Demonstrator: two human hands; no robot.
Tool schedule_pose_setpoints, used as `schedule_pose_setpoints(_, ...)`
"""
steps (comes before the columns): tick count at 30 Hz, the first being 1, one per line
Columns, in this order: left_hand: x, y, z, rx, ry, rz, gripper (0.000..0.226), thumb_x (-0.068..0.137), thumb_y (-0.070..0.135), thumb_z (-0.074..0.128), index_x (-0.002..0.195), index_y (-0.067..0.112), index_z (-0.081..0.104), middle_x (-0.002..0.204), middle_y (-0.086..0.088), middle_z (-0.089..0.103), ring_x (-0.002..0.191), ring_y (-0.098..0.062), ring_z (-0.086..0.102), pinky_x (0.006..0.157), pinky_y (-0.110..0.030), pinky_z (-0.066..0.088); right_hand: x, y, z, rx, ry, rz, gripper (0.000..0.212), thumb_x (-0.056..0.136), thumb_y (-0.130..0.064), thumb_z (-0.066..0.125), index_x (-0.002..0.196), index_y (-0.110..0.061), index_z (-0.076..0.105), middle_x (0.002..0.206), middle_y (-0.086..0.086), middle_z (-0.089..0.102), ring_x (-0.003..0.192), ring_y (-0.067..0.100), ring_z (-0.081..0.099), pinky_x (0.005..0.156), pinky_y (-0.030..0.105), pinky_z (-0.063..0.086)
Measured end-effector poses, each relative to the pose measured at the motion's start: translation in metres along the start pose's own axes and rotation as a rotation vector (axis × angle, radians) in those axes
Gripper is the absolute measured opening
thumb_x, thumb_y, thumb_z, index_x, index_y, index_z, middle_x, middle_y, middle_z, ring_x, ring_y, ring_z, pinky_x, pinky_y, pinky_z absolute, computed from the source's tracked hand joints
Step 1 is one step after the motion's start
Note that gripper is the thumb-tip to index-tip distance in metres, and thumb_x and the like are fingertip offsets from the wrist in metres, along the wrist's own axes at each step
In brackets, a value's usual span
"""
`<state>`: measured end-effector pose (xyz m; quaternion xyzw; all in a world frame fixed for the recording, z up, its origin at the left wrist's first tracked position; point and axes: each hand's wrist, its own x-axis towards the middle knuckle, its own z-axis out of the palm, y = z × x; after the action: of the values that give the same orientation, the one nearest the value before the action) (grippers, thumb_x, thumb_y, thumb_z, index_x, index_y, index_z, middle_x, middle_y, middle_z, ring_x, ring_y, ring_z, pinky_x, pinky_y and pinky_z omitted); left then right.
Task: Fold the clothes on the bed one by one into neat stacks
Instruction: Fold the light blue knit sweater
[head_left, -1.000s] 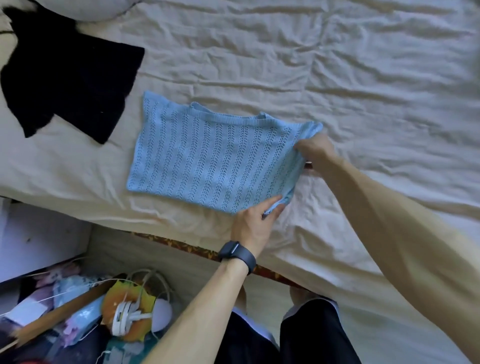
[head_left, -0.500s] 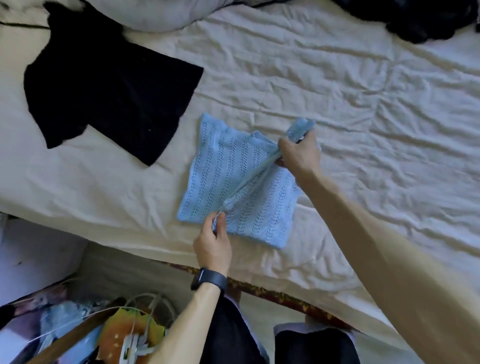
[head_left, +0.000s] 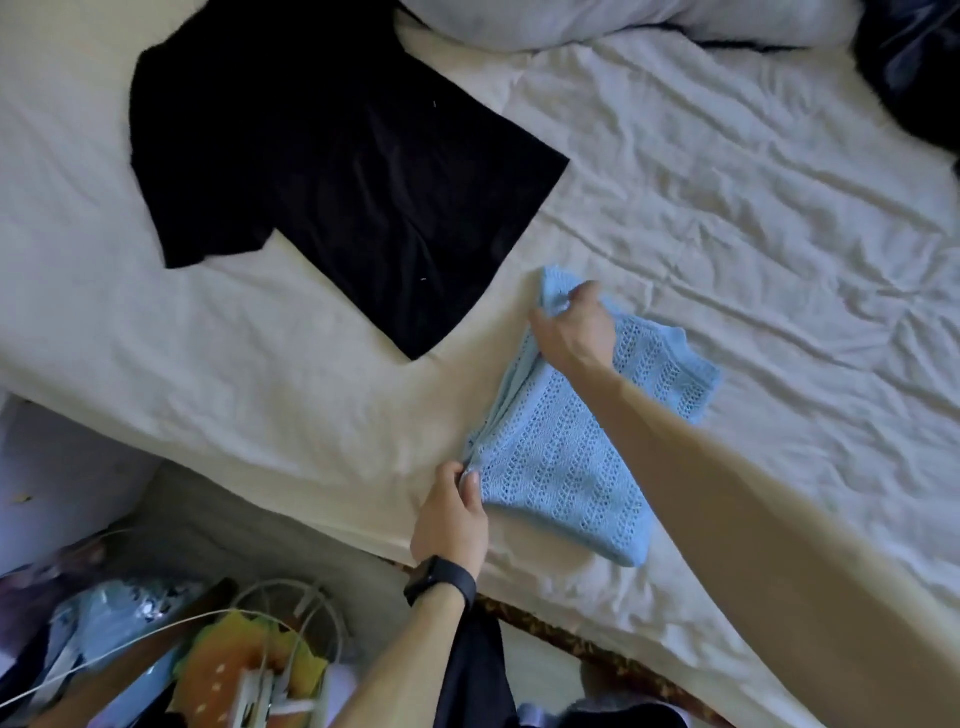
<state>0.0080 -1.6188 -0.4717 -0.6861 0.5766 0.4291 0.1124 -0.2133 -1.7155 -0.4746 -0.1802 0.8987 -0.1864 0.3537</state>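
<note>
A pale pillow (head_left: 597, 21) lies at the top edge of the view. Down on the floor, white cables (head_left: 280, 583) loop over an orange-yellow object (head_left: 234, 660) amid clutter.

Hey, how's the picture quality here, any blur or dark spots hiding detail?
Head view: the blue knit top is sharp enough to show its openwork; the black shirt reads as a nearly featureless dark patch; the floor clutter at lower left is smeared and dim.

No legible text, labels, brands, numbers or signs anywhere in view
</note>
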Motion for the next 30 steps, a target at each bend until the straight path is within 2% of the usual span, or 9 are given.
schedule_pose_setpoints(5,0.015,0.002,-0.006,0.037,0.022,0.039,0.025,0.102,0.038,0.047,0.123,0.025,0.053,0.118,-0.002,0.065,0.101,-0.03,0.064,0.072,-0.036,0.048,-0.029,-0.005,0.002,0.301,0.048,-0.114,0.035,0.092,-0.025,0.067,0.123,-0.013,0.056,0.115,0.003,0.064,0.09,0.013,0.064,0.079,0.02,0.048)
schedule_pose_setpoints(8,0.022,0.009,-0.007,0.097,0.119,0.301,0.031,0.095,0.027,0.06,0.123,0.013,0.059,0.115,-0.012,0.06,0.101,-0.037,0.062,0.075,-0.041,0.05,-0.062,0.031,-0.005,0.455,0.174,-0.058,0.024,0.092,-0.02,0.067,0.115,-0.018,0.059,0.111,-0.001,0.064,0.089,0.003,0.064,0.074,0.02,0.049)
schedule_pose_setpoints(13,0.054,0.076,0.007,0.178,0.266,0.663,0.047,0.087,0.044,0.055,0.117,0.009,0.063,0.116,-0.012,0.06,0.103,-0.035,0.058,0.075,-0.043,0.051,-0.114,0.134,-0.02,0.269,0.437,0.28,0.062,0.08,-0.044,0.065,0.128,-0.006,0.057,0.123,0.012,0.058,0.118,0.029,0.051,0.103,0.037,0.036)
schedule_pose_setpoints(17,0.089,0.14,0.025,0.314,0.18,0.614,0.048,0.089,0.06,0.057,0.108,0.016,0.061,0.12,-0.009,0.051,0.108,-0.034,0.052,0.075,-0.042,0.045,-0.138,0.179,-0.02,0.43,0.221,0.528,0.053,0.085,-0.048,0.078,0.119,-0.017,0.052,0.11,-0.005,0.06,0.101,0.019,0.062,0.094,0.04,0.05)
schedule_pose_setpoints(19,0.106,0.159,0.03,0.349,0.147,0.544,0.043,0.09,0.058,0.06,0.104,0.017,0.056,0.12,-0.009,0.047,0.109,-0.034,0.05,0.075,-0.04,0.04,-0.144,0.189,-0.016,0.513,0.095,0.536,0.035,0.085,-0.048,0.078,0.101,-0.027,0.056,0.103,-0.008,0.067,0.086,0.002,0.065,0.076,0.028,0.053)
schedule_pose_setpoints(23,0.128,0.171,0.032,0.352,0.13,0.549,0.033,0.092,0.052,0.062,0.103,0.022,0.053,0.12,-0.009,0.045,0.103,-0.037,0.054,0.079,-0.044,0.048,-0.149,0.198,-0.012,0.597,0.115,0.475,0.025,0.084,-0.037,0.083,0.086,-0.029,0.059,0.083,-0.014,0.07,0.067,-0.013,0.063,0.058,0.008,0.046)
schedule_pose_setpoints(25,0.123,0.164,0.032,0.281,0.134,0.603,0.039,0.091,0.052,0.063,0.111,0.02,0.051,0.119,-0.011,0.048,0.101,-0.036,0.055,0.077,-0.04,0.046,-0.151,0.201,-0.011,0.661,0.091,0.48,0.028,0.081,-0.043,0.084,0.09,-0.027,0.062,0.084,-0.015,0.071,0.072,-0.012,0.065,0.062,0.01,0.049)
schedule_pose_setpoints(28,0.094,0.136,0.023,0.08,0.155,0.587,0.062,0.085,0.058,0.068,0.117,0.013,0.04,0.112,-0.011,0.054,0.095,-0.034,0.056,0.073,-0.04,0.048,-0.155,0.216,-0.008,0.822,-0.065,0.573,0.066,0.071,-0.073,0.077,0.112,-0.023,0.064,0.108,-0.008,0.072,0.098,0.007,0.07,0.087,0.036,0.058)
schedule_pose_setpoints(30,0.069,0.099,0.014,0.083,0.083,0.455,0.071,0.079,0.065,0.07,0.116,0.015,0.036,0.108,-0.007,0.056,0.093,-0.032,0.059,0.075,-0.043,0.051,-0.164,0.225,-0.008,0.975,-0.187,0.656,0.058,0.078,-0.064,0.075,0.116,-0.02,0.065,0.115,-0.003,0.072,0.101,0.014,0.069,0.089,0.039,0.058)
